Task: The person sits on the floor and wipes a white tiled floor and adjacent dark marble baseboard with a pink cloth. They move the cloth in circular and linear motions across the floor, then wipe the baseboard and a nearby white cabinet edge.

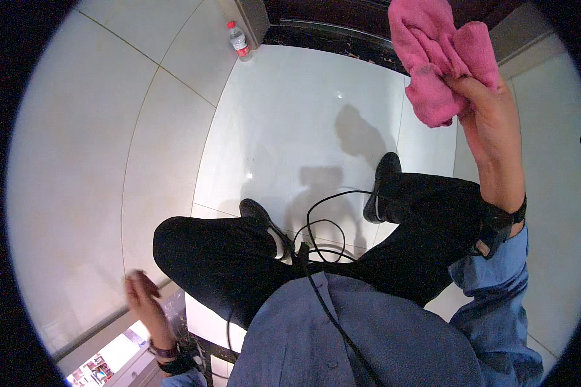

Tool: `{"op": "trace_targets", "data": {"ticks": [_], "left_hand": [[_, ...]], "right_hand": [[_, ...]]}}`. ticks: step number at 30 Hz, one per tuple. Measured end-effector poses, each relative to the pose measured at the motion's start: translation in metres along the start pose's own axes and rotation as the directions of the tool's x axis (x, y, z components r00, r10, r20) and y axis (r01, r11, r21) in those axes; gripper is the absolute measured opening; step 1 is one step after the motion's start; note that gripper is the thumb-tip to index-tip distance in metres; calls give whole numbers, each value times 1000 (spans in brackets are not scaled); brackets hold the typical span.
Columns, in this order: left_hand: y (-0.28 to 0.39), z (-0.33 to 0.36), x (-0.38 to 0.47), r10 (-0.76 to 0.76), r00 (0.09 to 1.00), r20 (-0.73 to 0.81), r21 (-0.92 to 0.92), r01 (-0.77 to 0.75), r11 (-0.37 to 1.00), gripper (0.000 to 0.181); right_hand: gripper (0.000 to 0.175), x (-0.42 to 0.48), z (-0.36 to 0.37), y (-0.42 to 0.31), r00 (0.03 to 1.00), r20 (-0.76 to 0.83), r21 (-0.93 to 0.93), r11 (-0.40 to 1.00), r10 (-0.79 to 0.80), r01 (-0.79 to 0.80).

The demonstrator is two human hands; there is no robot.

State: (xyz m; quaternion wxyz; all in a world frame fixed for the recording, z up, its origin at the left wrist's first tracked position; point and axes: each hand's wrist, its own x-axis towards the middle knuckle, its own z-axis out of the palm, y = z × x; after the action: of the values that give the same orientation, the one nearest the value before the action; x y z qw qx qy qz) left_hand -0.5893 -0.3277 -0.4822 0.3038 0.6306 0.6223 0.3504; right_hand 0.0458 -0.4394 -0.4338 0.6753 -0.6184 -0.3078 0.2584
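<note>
A bunched pink cloth is gripped in my right hand, raised at the upper right. From this view the cloth overlaps the dark door and its sill; whether it touches them I cannot tell. My left hand is low at the left, beside the tiled wall near its lower corner. Motion blurs its fingers, and whether they hold anything is unclear. Both wrists wear black straps.
A plastic bottle with a red cap stands in the far left corner by the door frame. A black cable loops between my legs above the white tiled floor. Behind my left side, a doorway shows a white drawer unit.
</note>
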Motion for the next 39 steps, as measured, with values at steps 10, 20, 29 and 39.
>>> {"op": "trace_targets", "data": {"ticks": [10, 20, 29, 39], "left_hand": [[-184, 29, -191, -763, 128, 634, 595, 549, 587, 35], [-124, 44, -131, -748, 116, 653, 600, 524, 605, 36], [-103, 47, -80, -774, -37, 633, 680, 506, 532, 37], [-69, 57, -12, -774, -243, 585, 782, 422, 458, 37]], "right_hand": [[51, -25, 8, -12, 1000, -8, 46, 999, 13, -12], [53, -27, 17, -4, 1000, 24, -12, 1000, 2, -1], [52, 8, 36, 23, 992, 59, -156, 983, 109, -99], [45, 10, 53, 48, 924, 55, -336, 878, 379, -341]]}}
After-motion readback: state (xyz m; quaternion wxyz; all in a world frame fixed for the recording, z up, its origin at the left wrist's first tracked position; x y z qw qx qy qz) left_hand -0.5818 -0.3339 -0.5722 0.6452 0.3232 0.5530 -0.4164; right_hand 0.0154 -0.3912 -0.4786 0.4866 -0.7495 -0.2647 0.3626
